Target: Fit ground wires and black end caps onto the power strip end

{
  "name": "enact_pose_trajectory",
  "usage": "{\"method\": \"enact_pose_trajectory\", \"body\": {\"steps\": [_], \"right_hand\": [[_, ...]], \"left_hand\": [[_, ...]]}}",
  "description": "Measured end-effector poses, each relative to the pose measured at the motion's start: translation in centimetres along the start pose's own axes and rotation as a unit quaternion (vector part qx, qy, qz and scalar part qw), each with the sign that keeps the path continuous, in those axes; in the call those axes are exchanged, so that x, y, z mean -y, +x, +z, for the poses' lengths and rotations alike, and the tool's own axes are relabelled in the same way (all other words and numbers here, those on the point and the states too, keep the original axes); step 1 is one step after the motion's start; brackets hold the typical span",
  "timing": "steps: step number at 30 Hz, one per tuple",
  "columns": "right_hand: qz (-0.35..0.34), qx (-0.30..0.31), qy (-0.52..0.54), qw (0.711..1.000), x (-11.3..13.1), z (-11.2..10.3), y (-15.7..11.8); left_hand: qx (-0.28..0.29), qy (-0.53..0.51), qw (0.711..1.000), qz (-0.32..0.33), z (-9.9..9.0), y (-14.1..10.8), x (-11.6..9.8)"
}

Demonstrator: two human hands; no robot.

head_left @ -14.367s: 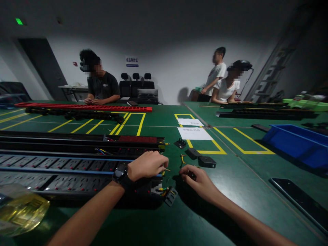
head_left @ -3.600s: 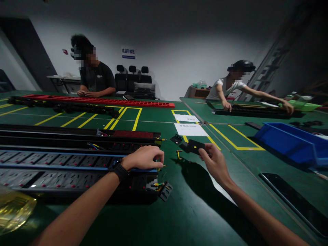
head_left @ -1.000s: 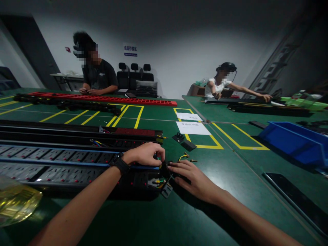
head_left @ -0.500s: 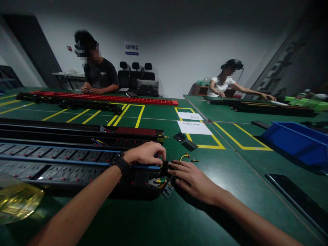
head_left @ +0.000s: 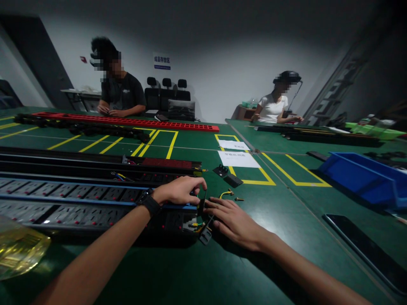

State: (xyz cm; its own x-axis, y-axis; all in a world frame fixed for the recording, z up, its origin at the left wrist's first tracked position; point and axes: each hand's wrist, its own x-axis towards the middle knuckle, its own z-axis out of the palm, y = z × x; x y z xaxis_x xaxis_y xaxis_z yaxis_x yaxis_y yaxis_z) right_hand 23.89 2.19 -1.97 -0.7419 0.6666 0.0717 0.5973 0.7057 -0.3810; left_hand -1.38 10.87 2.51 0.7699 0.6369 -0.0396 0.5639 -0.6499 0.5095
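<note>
Long black socket strips (head_left: 104,214) lie side by side at the left, one edged in blue. My left hand (head_left: 181,190), with a dark watch at the wrist, rests over the right end of the blue-edged strip, its fingers curled at a small dark end plate (head_left: 201,202). Against the other side of this plate press the fingertips of my right hand (head_left: 237,220). Below them a black end piece (head_left: 205,236) hangs tilted at the nearer strip's end, beside yellow and green wires (head_left: 197,224).
Loose black brackets (head_left: 232,179), a short yellow wire (head_left: 226,193) and paper labels (head_left: 239,159) lie ahead. A phone (head_left: 362,245) and blue bin (head_left: 362,176) are at right, a yellow clear object (head_left: 22,250) at left. Two people sit across the table (head_left: 270,275).
The view has shifted slightly. My right hand has moved a little closer to my left hand at the end plate. The person at the far right has drawn an outstretched arm back in.
</note>
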Motion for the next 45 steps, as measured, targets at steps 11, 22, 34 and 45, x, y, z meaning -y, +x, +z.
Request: {"method": "enact_pose_trajectory", "body": {"steps": [11, 22, 34, 45], "right_hand": [[-0.021, -0.029, -0.016, 0.999, -0.6, 0.8, 0.0], [-0.027, -0.038, -0.021, 0.999, -0.9, 1.0, -0.1], [-0.025, -0.046, -0.017, 0.998, -1.1, 1.3, -0.3], [-0.033, -0.054, -0.024, 0.998, -1.3, 1.6, -0.2]], "left_hand": [[0.001, -0.008, 1.0, 0.005, -0.1, 0.0, -0.2], [-0.002, -0.012, 1.0, 0.008, -0.1, -0.2, -0.3], [-0.008, -0.034, 0.999, 0.028, -0.1, -0.3, 0.3], [0.001, -0.034, 0.999, 0.027, -0.1, -0.3, -0.1]]}}
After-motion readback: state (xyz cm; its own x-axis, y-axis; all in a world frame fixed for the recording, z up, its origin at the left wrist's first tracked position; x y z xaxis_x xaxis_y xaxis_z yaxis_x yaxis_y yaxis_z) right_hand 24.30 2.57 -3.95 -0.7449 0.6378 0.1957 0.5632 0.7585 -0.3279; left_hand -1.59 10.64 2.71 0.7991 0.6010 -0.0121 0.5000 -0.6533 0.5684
